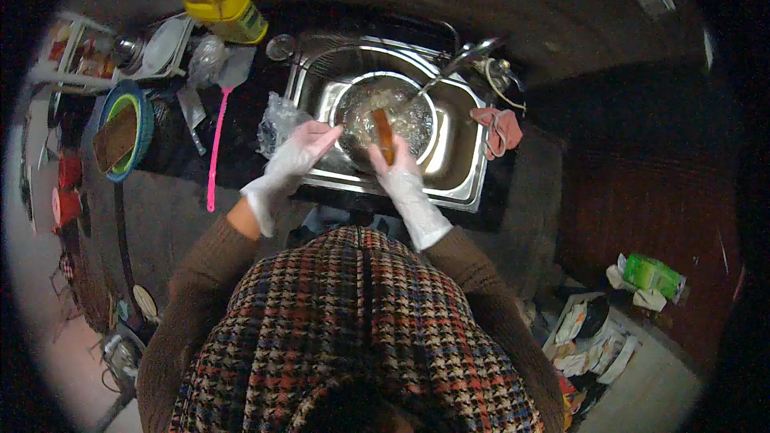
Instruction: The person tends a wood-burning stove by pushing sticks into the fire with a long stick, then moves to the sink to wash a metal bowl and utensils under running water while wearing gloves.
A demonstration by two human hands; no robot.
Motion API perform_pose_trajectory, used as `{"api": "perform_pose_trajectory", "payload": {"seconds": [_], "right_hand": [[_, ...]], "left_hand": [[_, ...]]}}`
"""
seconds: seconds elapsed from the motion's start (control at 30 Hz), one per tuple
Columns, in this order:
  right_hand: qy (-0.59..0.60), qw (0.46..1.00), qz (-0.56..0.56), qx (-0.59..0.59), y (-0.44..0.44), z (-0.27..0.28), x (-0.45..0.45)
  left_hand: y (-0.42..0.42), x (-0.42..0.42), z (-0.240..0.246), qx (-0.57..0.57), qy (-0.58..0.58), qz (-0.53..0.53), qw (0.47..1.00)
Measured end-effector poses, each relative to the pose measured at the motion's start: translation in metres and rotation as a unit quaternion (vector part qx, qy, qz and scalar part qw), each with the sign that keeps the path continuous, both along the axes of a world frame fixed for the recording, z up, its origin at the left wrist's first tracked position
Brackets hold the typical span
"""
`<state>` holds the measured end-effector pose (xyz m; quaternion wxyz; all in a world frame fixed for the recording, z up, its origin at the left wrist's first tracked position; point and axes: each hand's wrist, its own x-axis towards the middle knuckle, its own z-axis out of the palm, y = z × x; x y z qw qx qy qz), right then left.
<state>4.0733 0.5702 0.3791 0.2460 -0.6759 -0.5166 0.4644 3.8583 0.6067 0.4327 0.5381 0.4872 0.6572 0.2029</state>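
Both hands wear whitish translucent gloves over the stainless steel sink [462, 183]. My right hand [400, 165] is closed on a long orange-brown object [383, 132], perhaps a handle or a vegetable. It points away from me over a round bowl [434, 123], where clear water ripples around pale pieces too blurred to name. By the bowl's left rim is my left hand [307, 141], fingers stretched toward the bowl; whether anything thin lies between them cannot be told. A crumpled clear plastic bag [275, 120] lies just beyond that hand. The faucet [460, 60] reaches over the bowl from the back right.
A pink cloth [498, 131] drapes the sink's right edge. Leftward lie a pink-handled fly swatter [219, 138], a yellow jug [225, 12], a drinking glass [281, 47], and nested blue and green basins [144, 132] holding a brown board [115, 138]. A dish rack [180, 63] stands behind.
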Motion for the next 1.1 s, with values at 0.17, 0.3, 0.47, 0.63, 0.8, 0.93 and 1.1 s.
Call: {"api": "perform_pose_trajectory", "payload": {"seconds": [0.17,0.3,0.47,0.63,0.8,0.93,1.1], "right_hand": [[0.12,0.973,0.035,0.192,0.007,0.021,-0.041],[-0.044,0.993,0.029,0.107,0.019,0.033,0.035],[-0.465,0.878,-0.024,0.11,0.081,-0.025,0.2],[-0.44,0.896,-0.051,0.04,0.096,-0.098,0.258],[-0.229,0.93,-0.164,0.237,0.094,-0.083,0.259],[-0.021,0.947,-0.131,0.292,0.088,-0.066,0.203],[0.067,0.959,-0.113,0.252,0.1,-0.053,0.125]], "left_hand": [[0.046,0.065,-0.025,0.047,-0.484,0.115,0.866],[0.064,0.044,-0.046,-0.078,-0.451,0.109,0.883],[0.071,0.023,-0.052,-0.087,-0.361,0.048,0.927],[0.076,0.014,-0.034,-0.121,-0.224,0.009,0.967],[0.041,0.009,-0.035,-0.163,-0.24,-0.07,0.954],[0.016,0.029,-0.04,-0.216,-0.291,-0.059,0.93],[0.011,0.053,-0.034,-0.228,-0.323,-0.09,0.914]]}}
